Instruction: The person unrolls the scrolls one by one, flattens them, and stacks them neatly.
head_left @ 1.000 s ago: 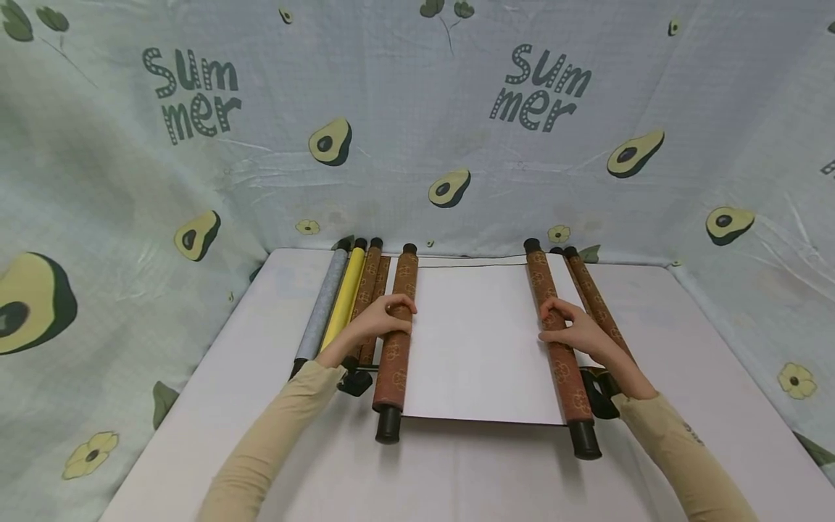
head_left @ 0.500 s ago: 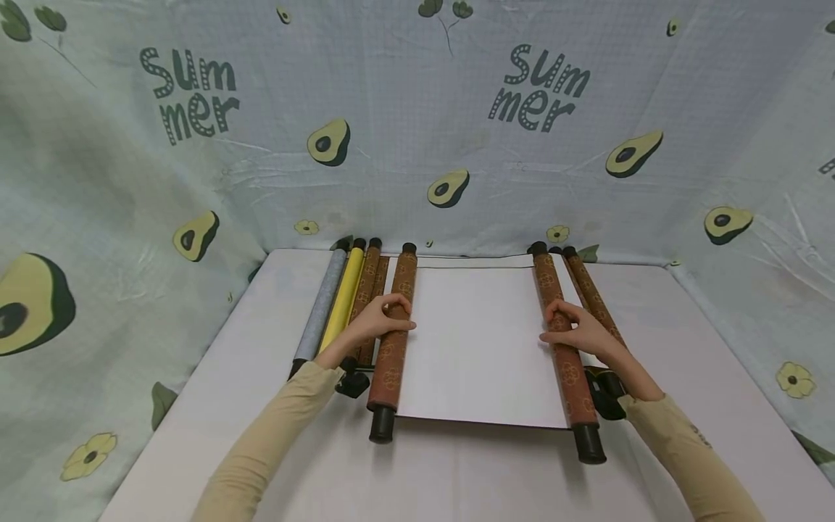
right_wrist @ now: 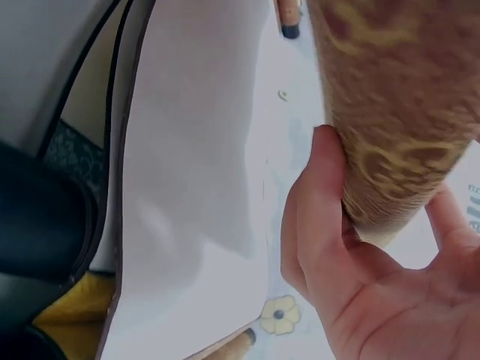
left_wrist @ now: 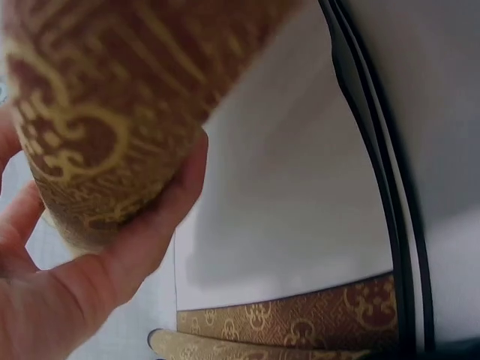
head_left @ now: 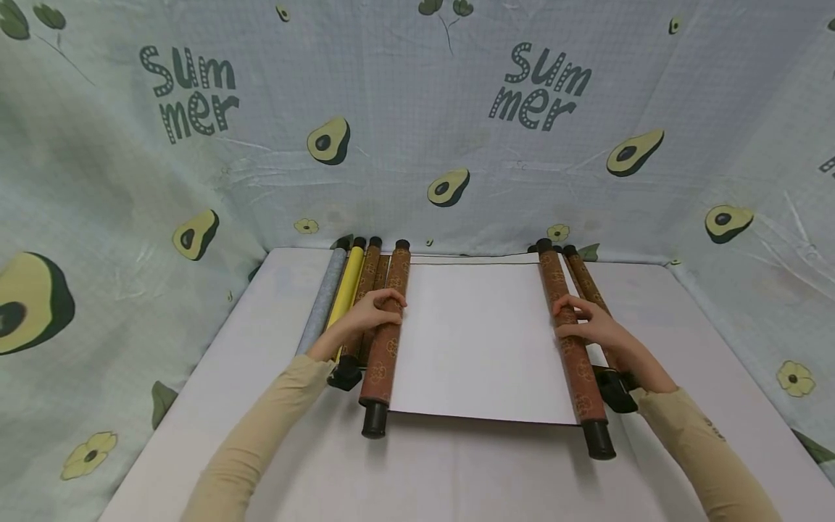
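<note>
A partly unrolled scroll hangs between two brown, gold-patterned rollers with black end knobs. My left hand (head_left: pixel 372 312) grips the left roller (head_left: pixel 378 370), its thumb and fingers curled round the middle. On the other side, my right hand (head_left: pixel 603 330) holds the right roller (head_left: pixel 583 384) the same way. Blank white paper (head_left: pixel 483 341) spans the gap. Close up in the left wrist view, the roller (left_wrist: pixel 112 97) rests between thumb and fingers. The right wrist view also has its roller (right_wrist: pixel 397 120) inside the hand's grip. Shadows lie below the near ends.
Left of the scroll lie a grey roll (head_left: pixel 322 301), a yellow roll (head_left: pixel 348 283) and brown rolls (head_left: pixel 367 272). Another brown roll (head_left: pixel 587 279) lies behind the right roller. Avocado-printed cloth (head_left: pixel 391 94) surrounds the white table (head_left: pixel 457 478) at the back and sides.
Both rollers have moved apart, the left one leftward and the right one rightward, each still in its hand. More white paper shows between them.
</note>
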The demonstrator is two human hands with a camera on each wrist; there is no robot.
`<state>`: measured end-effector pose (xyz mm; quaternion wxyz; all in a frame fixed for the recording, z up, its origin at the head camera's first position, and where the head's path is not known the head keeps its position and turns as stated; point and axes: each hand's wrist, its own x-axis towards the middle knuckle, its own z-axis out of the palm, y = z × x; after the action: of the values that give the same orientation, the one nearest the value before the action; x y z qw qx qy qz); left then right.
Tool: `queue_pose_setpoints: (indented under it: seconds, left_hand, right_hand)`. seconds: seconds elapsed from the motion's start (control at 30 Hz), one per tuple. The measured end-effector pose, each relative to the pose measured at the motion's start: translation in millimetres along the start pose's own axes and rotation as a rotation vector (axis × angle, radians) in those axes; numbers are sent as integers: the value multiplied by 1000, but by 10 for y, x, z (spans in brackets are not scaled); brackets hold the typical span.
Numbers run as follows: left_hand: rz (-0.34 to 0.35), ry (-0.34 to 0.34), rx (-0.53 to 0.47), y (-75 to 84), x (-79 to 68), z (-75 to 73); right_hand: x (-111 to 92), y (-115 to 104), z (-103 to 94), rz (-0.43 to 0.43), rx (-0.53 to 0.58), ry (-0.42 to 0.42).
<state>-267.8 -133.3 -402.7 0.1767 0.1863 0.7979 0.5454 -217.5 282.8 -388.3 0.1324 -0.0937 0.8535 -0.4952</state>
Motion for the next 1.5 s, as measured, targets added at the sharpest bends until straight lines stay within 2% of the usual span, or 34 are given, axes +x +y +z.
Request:
queue_pose_setpoints:
  seconds: [0.13,0.27,0.47,0.67,0.8,0.87,1.07,1.2,1.5]
  left_hand:
    - [26,2,17,-21,4,-18]
    - [49,37,41,-34,15,-4]
    - [49,87,146,-47,43,29]
    - [80,50,198,-83,43,7]
    - [70,29,195,-85,48,-35]
    - [60,19,198,-73,45,-53]
    - [12,-9,188,-21,11,-73]
    - [-8,-16,172,-16,-1,-77]
    - [9,-28,174,-39,19,-96]
  right_hand:
    - [-4,37,-39,12,-27,6]
    - [-8,69,-61,-6,-65,16]
    - [-13,84,-50,-29,-67,31]
    - [-30,113,-58,-84,-121,32]
    - [-54,131,-105,-119,-138,20]
    - [-72,130,-130,-113,-154,25]
    - [-139,108,-180,-25,-160,40]
    - [-162,122,-187,-23,-163,57]
    - [-174,148,-190,0,-200,73]
